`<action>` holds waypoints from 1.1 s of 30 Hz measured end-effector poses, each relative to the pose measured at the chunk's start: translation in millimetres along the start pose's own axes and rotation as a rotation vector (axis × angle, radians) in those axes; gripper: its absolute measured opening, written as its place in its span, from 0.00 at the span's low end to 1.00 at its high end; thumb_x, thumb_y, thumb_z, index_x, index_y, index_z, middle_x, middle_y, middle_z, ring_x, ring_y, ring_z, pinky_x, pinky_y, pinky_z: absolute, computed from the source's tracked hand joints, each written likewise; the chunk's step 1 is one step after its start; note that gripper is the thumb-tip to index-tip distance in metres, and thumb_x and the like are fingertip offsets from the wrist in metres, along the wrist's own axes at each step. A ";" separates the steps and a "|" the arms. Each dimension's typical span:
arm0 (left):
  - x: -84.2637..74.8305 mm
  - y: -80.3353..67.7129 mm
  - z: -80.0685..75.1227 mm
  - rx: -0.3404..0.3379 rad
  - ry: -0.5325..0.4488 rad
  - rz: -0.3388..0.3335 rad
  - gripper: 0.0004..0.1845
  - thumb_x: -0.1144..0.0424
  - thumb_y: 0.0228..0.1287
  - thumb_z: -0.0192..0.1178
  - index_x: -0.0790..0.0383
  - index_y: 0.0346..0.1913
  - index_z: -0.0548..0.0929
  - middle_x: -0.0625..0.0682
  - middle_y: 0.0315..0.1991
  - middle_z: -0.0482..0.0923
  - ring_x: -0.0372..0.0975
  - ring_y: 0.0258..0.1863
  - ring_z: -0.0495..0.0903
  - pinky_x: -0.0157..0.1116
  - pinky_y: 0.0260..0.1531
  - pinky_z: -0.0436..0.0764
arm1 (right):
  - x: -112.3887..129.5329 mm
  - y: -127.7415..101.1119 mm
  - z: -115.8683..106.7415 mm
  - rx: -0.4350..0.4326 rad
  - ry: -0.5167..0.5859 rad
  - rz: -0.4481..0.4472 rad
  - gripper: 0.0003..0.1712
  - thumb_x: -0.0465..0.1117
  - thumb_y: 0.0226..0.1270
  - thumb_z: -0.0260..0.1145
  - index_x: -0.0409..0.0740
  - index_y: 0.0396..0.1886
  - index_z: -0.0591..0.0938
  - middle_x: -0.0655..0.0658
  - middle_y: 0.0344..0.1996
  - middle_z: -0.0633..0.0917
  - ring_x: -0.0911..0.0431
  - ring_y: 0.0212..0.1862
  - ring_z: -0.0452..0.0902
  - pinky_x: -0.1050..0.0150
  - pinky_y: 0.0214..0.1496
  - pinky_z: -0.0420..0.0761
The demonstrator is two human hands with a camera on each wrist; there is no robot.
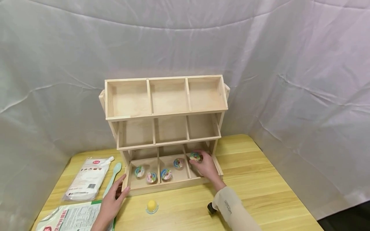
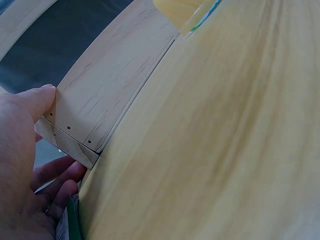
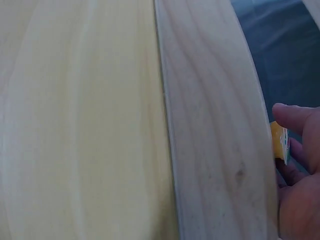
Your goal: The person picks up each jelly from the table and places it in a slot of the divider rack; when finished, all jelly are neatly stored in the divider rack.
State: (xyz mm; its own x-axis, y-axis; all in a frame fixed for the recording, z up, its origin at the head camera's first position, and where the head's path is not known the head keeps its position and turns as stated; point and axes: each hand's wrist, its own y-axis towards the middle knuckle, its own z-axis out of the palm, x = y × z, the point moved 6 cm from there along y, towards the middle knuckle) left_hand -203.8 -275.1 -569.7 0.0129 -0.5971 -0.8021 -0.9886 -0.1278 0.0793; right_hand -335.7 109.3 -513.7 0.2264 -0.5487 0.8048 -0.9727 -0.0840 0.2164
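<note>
My right hand [image 1: 206, 165] pinches a small jelly cup [image 1: 195, 156] with a printed lid, in the bottom right compartment of a three-tier wooden rack [image 1: 164, 114]. In the right wrist view the yellow side of this jelly cup [image 3: 279, 140] shows between thumb and fingers, partly behind the front board [image 3: 215, 120]. My left hand [image 1: 112, 200] holds the rack's front left corner, thumb on the front board [image 2: 110, 80] and fingers round the side. Two jelly cups [image 1: 139, 172] lie in the bottom left compartment and two jelly cups [image 1: 166, 174] in the bottom middle one.
A yellow jelly cup [image 1: 151, 206] sits lid down on the table before the rack. To the left lie a white pouch [image 1: 88, 179], a pale green spoon [image 1: 113, 178] and a green-edged printed packet [image 1: 73, 216]. Grey curtains [image 1: 173, 48] hang behind and beside the table.
</note>
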 end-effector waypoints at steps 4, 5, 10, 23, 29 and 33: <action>0.1 0.9 0.4 -0.001 0.004 0.001 0.30 0.42 0.70 0.51 0.38 0.72 0.59 0.52 0.53 0.75 0.37 0.40 0.76 0.32 0.34 0.76 | -6.4 3.4 3.4 -0.002 -0.075 -0.012 0.26 0.47 0.54 0.76 0.51 0.54 0.80 0.49 0.44 0.82 0.56 0.42 0.77 0.61 0.43 0.78; 0.5 1.0 0.7 0.001 0.003 -0.002 0.31 0.42 0.70 0.51 0.38 0.72 0.59 0.52 0.53 0.75 0.37 0.40 0.76 0.32 0.34 0.76 | -7.3 3.9 3.9 -0.004 -0.092 -0.023 0.26 0.48 0.54 0.76 0.51 0.54 0.81 0.49 0.45 0.82 0.56 0.43 0.77 0.61 0.43 0.78; 2.9 1.6 0.7 0.011 0.001 -0.020 0.31 0.40 0.69 0.50 0.35 0.72 0.58 0.51 0.55 0.74 0.37 0.42 0.77 0.33 0.35 0.76 | -9.5 5.1 7.2 -0.016 -0.152 -0.054 0.25 0.48 0.52 0.77 0.52 0.52 0.83 0.45 0.47 0.80 0.52 0.44 0.77 0.57 0.45 0.78; 4.9 1.9 1.1 0.019 0.011 -0.020 0.31 0.40 0.69 0.50 0.35 0.72 0.57 0.50 0.55 0.74 0.37 0.42 0.77 0.33 0.36 0.77 | -7.4 3.8 15.9 0.016 -0.237 -0.114 0.23 0.44 0.51 0.78 0.46 0.49 0.84 0.43 0.44 0.82 0.50 0.43 0.79 0.54 0.47 0.79; 5.0 2.1 0.3 0.021 0.013 -0.015 0.30 0.40 0.70 0.50 0.35 0.72 0.57 0.51 0.56 0.73 0.38 0.44 0.77 0.34 0.36 0.77 | -6.8 5.2 19.3 0.018 -0.273 -0.108 0.24 0.43 0.54 0.76 0.45 0.52 0.83 0.42 0.46 0.83 0.48 0.46 0.80 0.52 0.50 0.78; 4.9 1.7 1.8 0.021 0.015 -0.009 0.30 0.40 0.70 0.50 0.34 0.72 0.57 0.51 0.55 0.73 0.38 0.44 0.77 0.33 0.36 0.77 | -9.0 5.3 19.6 0.021 -0.300 -0.108 0.24 0.44 0.54 0.76 0.45 0.52 0.83 0.43 0.46 0.84 0.48 0.47 0.80 0.53 0.50 0.78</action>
State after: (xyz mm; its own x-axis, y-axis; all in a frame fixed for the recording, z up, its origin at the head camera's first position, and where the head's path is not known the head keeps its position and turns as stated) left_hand -205.7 -276.8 -574.5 0.0235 -0.6079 -0.7937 -0.9913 -0.1168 0.0601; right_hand -343.9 97.5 -530.6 0.3066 -0.7560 0.5784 -0.9453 -0.1706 0.2781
